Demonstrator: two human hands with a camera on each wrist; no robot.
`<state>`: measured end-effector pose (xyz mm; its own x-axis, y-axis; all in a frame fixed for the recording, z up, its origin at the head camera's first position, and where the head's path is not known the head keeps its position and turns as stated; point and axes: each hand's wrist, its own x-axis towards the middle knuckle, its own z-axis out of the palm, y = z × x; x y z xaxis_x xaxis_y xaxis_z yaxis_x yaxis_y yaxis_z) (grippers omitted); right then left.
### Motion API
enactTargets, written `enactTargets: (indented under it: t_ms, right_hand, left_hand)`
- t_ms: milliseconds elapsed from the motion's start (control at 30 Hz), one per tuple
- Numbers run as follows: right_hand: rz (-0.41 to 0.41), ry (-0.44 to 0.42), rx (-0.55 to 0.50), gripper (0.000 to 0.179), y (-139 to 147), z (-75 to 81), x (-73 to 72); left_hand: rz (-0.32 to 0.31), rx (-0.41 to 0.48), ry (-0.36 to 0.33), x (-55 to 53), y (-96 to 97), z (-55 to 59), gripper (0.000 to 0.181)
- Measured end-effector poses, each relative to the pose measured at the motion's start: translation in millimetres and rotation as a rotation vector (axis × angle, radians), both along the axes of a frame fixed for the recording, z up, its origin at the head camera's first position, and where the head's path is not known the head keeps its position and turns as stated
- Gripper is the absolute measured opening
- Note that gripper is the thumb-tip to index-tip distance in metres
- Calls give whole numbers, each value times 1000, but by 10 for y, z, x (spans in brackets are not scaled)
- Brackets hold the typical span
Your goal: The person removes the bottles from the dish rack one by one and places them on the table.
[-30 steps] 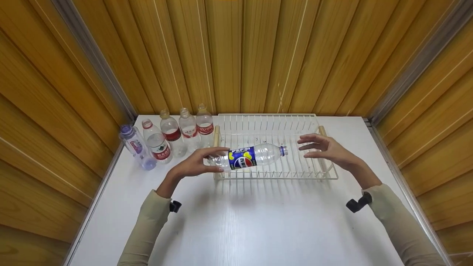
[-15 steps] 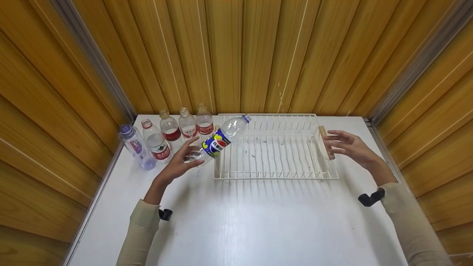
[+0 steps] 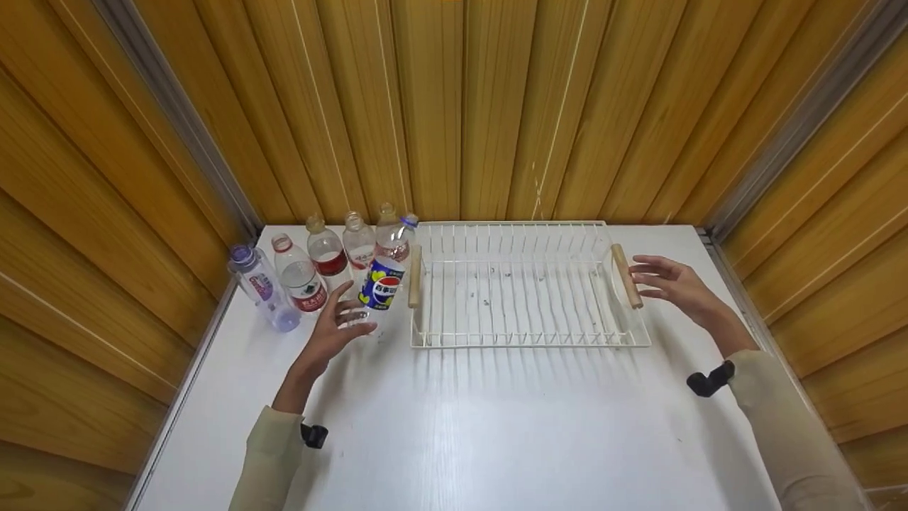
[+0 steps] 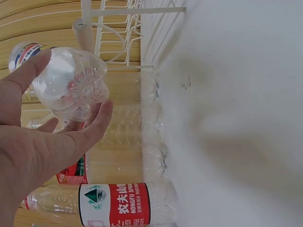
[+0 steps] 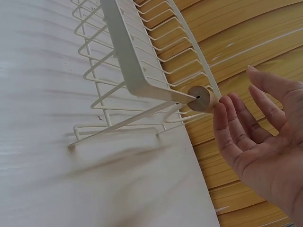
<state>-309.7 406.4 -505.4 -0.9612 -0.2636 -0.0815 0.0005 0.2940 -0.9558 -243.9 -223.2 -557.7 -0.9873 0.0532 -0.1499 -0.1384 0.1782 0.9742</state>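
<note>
My left hand (image 3: 328, 335) holds a clear plastic Pepsi bottle (image 3: 381, 284) low around its body, thumb on one side and fingers on the other. The bottle has a blue label and stands nearly upright, leaning slightly right. Its ridged base (image 4: 87, 90) hangs above the tabletop in the left wrist view. At the right end of a white wire dish rack (image 3: 525, 346), my right hand (image 3: 677, 292) has loosely bent fingers, their tips right at the round wooden handle (image 3: 627, 277). The handle's end (image 5: 201, 98) shows in the right wrist view.
Left of the rack stand several uncapped bottles: a purple one (image 3: 262, 287), a red-labelled Nongfu Spring water bottle (image 3: 301, 277), and others (image 3: 328, 252) behind. The rack's left wooden handle (image 3: 415, 277) is close beside the Pepsi bottle. Wood-panelled walls (image 3: 496, 106) enclose the white table (image 3: 496, 440).
My left hand has carried the Pepsi bottle left, off the rack area, and turned it from lying sideways to nearly upright. My right hand has moved right to the rack's handle.
</note>
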Motion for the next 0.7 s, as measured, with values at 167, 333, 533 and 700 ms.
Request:
enactTargets:
  t_ms: [167,333,533,700]
  right_hand:
    - [8,-9,53,57,30,-10,-1]
    - [17,-26,85,63,37,-31,-6]
    - [38,-52,113,66,47,-58,-7]
    - [79,-62,141,67,53,-84,-1]
  left_hand:
    - [22,-30,-35,42,-36,-103,98]
    - [48,-55,-80,63,-79,-167,97]
    - [84,-69,-104,107,-157,-216,101]
    - [107,-64,-56,183,-229,-255,106]
